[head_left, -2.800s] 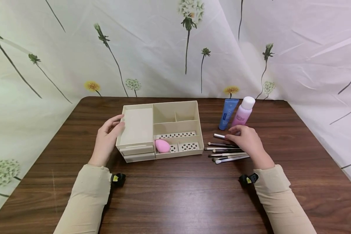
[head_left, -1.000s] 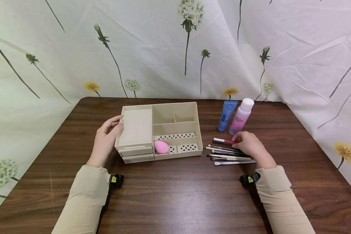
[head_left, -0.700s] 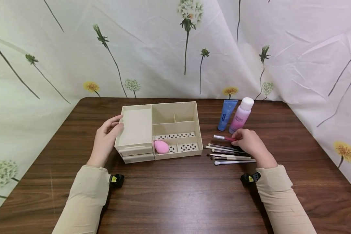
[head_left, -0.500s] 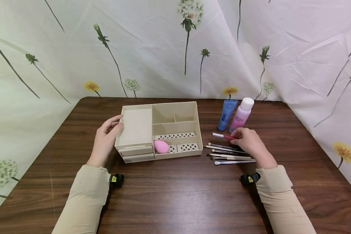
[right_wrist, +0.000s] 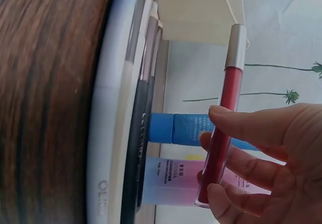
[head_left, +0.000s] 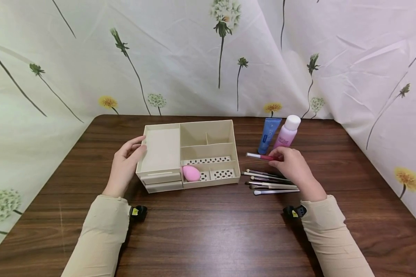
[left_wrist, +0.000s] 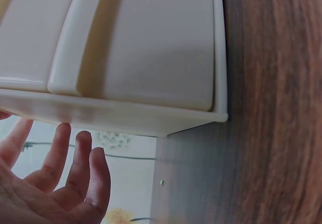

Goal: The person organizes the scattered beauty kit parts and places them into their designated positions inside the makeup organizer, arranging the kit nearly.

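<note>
My right hand (head_left: 294, 164) pinches a lip gloss tube (right_wrist: 232, 90), dark red with a silver cap, between thumb and fingers. In the head view the cap points left, and the right wrist view shows the tube held up off the table. Just below that hand lie several makeup brushes (head_left: 270, 186). My left hand (head_left: 124, 165) rests against the left side of a cream organizer box (head_left: 160, 150); in the left wrist view its fingers (left_wrist: 83, 158) are loosely bent and grip nothing. A pink makeup sponge (head_left: 191, 174) sits in the box's front left open compartment.
A blue squeeze tube (head_left: 268, 134) and a pink bottle with a white cap (head_left: 288, 134) stand behind my right hand. Two drawers (head_left: 163, 182) face front on the box's left part. A flowered cloth (head_left: 194, 57) hangs behind the dark wooden table (head_left: 208, 234).
My right hand has lifted the lip gloss and carried it slightly back and to the left, away from the brushes. My left hand and the box stay where they were.
</note>
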A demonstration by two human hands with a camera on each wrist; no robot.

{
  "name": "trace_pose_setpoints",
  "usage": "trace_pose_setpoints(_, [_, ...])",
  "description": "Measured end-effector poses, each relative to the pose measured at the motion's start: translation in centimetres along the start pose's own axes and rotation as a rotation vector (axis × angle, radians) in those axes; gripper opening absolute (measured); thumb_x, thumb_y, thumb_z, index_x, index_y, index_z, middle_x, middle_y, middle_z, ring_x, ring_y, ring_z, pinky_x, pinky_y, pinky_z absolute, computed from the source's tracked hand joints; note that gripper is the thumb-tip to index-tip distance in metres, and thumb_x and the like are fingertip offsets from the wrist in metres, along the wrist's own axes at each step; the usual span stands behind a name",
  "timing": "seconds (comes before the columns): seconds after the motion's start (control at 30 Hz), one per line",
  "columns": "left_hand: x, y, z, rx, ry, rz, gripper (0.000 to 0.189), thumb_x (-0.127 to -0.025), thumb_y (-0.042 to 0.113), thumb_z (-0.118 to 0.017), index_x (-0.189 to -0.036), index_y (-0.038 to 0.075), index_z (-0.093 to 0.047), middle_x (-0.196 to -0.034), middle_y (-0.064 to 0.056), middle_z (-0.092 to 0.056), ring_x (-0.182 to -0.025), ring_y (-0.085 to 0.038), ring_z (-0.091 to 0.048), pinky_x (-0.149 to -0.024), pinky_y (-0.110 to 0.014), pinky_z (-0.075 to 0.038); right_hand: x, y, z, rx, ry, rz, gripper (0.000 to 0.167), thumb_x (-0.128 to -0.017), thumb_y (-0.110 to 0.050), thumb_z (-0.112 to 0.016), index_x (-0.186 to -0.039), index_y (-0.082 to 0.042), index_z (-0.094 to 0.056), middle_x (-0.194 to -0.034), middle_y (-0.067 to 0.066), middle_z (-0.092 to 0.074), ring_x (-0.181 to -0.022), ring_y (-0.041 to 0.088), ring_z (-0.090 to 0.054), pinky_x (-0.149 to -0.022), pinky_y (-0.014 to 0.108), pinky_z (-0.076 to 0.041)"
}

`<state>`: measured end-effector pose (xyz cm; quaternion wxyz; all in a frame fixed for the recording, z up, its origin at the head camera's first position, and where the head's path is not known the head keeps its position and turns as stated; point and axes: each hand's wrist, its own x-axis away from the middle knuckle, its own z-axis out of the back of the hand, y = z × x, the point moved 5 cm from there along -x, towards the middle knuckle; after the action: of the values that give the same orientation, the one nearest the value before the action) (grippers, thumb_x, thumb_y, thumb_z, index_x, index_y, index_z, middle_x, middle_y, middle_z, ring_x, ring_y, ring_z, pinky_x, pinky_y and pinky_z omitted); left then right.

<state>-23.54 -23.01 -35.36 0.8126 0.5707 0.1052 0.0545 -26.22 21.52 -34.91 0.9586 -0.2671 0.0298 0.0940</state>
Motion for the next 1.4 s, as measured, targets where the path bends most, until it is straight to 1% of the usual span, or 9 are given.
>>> trace_pose_setpoints(0.17, [-0.1,-0.1,0.0,-0.003,0.003,-0.001,0.048,-0.1,0.037,-0.055,-0.143,0.017,-0.054,-0.11,0.014,-0.056,-0.102,0.0,-0.051,-0.085,-0.019,-0.042,0.1,-0.9,0.2,-0.015,0.026,0.022,0.017,-0.087,-0.01,-0.074,-0.101,-0.001,-0.072,-0.093,0.018,-0.071,-0.083,0.03,-0.061,-0.078,0.047,-0.048])
trace_pose_setpoints(0.4, [-0.2,-0.3,0.1,0.004,0.004,-0.002,0.048,-0.1,0.035,-0.056,-0.144,0.016,-0.053,-0.109,0.015,-0.056,-0.101,0.0,-0.051,-0.085,-0.019,-0.041,0.4,-1.8,0.5,-0.023,0.076,0.056,0.016,-0.086,-0.009,-0.075,-0.1,-0.001,-0.072,-0.089,0.015,-0.07,-0.081,0.028,-0.06,-0.075,0.041,-0.045])
trace_pose_setpoints(0.57, [-0.2,-0.2,0.1,0.009,0.007,-0.003,0.048,-0.099,0.035,-0.056,-0.143,0.016,-0.054,-0.109,0.016,-0.056,-0.101,0.001,-0.051,-0.085,-0.018,-0.041,0.6,-2.7,0.6,-0.049,0.103,0.083,0.015,-0.086,-0.007,-0.075,-0.099,-0.001,-0.072,-0.091,0.016,-0.071,-0.082,0.029,-0.061,-0.077,0.042,-0.047])
trace_pose_setpoints(0.8, [0.0,-0.1,0.0,0.014,0.007,-0.006,0.048,-0.099,0.034,-0.056,-0.143,0.015,-0.054,-0.109,0.015,-0.057,-0.101,0.001,-0.052,-0.084,-0.017,-0.042,0.9,-4.0,0.5,-0.073,0.099,0.104,0.014,-0.087,-0.008,-0.074,-0.1,-0.002,-0.073,-0.093,0.015,-0.071,-0.082,0.027,-0.062,-0.076,0.042,-0.048])
trace_pose_setpoints(1.03, [0.0,0.1,0.0,0.015,0.011,-0.005,0.048,-0.099,0.035,-0.056,-0.142,0.015,-0.055,-0.11,0.013,-0.057,-0.1,0.001,-0.053,-0.085,-0.018,-0.041,0.7,-5.2,0.3,-0.076,0.094,0.124,0.015,-0.087,-0.009,-0.075,-0.101,-0.003,-0.073,-0.096,0.016,-0.071,-0.088,0.03,-0.062,-0.082,0.048,-0.049])
trace_pose_setpoints(1.4, [0.0,0.0,0.0,0.016,0.009,0.005,0.048,-0.099,0.035,-0.057,-0.142,0.015,-0.055,-0.109,0.014,-0.057,-0.1,0.001,-0.053,-0.085,-0.017,-0.041,0.0,-7.0,0.0,-0.056,0.074,0.143,0.015,-0.088,-0.012,-0.075,-0.102,-0.006,-0.073,-0.096,0.013,-0.071,-0.092,0.03,-0.057,-0.083,0.046,-0.045])
